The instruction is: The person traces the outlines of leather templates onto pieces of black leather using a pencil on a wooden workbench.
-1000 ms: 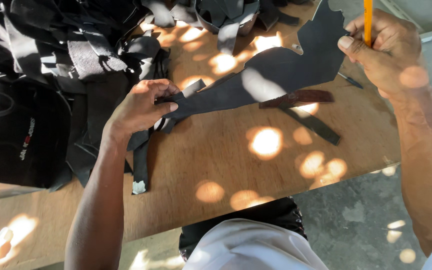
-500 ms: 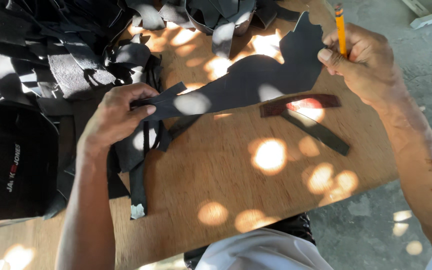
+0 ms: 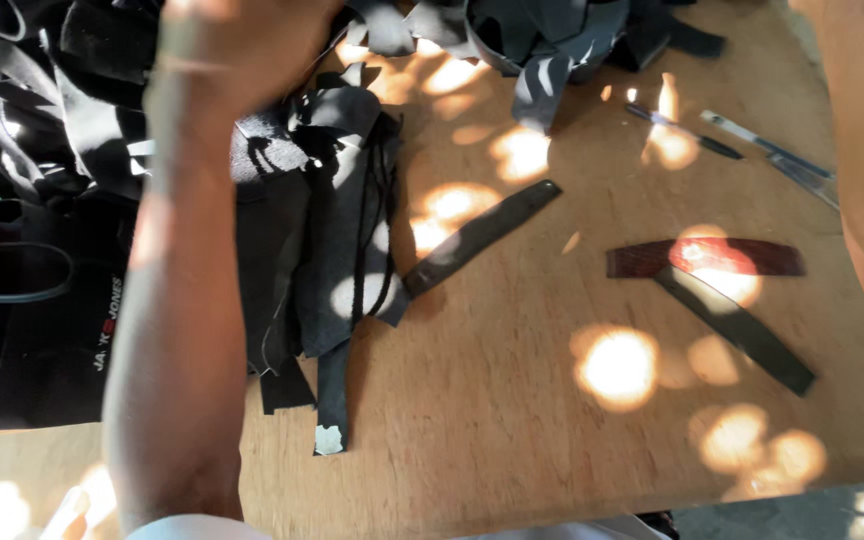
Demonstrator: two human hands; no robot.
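my left arm crosses the near-left of the view and my left hand [image 3: 252, 40] is raised at the top edge, blurred and cut off by the frame, so i cannot tell whether it is clenched, released or grasping anything. my right forearm runs down the right edge, and the right hand itself is out of view.

under my left arm lies the heap of black leather offcuts [image 3: 322, 230], spilling from the far-left corner of the wooden desk [image 3: 512, 450] toward the middle; one narrow strip with a pale tip [image 3: 331, 400] hangs out of it toward me. a loose black strap [image 3: 482, 236] lies slanted just beside the heap. well apart to the right, a short reddish-brown strip [image 3: 707, 258] lies flat with a long thin dark strip [image 3: 737, 330] angling away from under it; they seem to be touching. farther back are slim metal tools [image 3: 767, 150], perhaps blades or tweezers. a dark bag [image 3: 32, 320] sits at the left.

i judge i am between cuts, sorting pieces, with both hands lifted off the desk. the next move calls for lowering a hand squarely onto one piece, pinning it flat without dragging the neighbouring strips.
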